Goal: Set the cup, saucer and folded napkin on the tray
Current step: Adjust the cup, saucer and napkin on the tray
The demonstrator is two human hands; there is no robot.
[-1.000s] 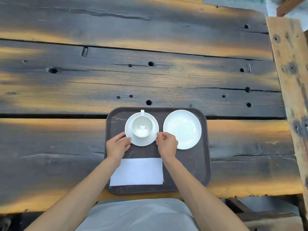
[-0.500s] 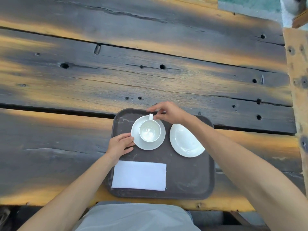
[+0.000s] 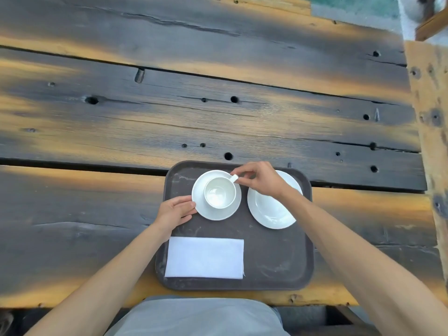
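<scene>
A dark brown tray (image 3: 278,258) lies on the wooden table near its front edge. On its far left stands an empty white cup (image 3: 219,193), upright on a white saucer (image 3: 215,212). My right hand (image 3: 259,178) pinches the cup's handle, which points to the far right. My left hand (image 3: 175,210) holds the saucer's left rim with its fingertips. A folded white napkin (image 3: 204,257) lies flat on the tray's near left.
A second white saucer (image 3: 271,212) rests on the tray's right, partly under my right forearm. The dark plank table (image 3: 194,105) stretches far ahead, with a light wooden beam (image 3: 429,117) along its right side.
My right hand went from the saucer's right rim to the cup's handle and turned it from pointing away to pointing far right. The left hand stayed at the saucer's rim.
</scene>
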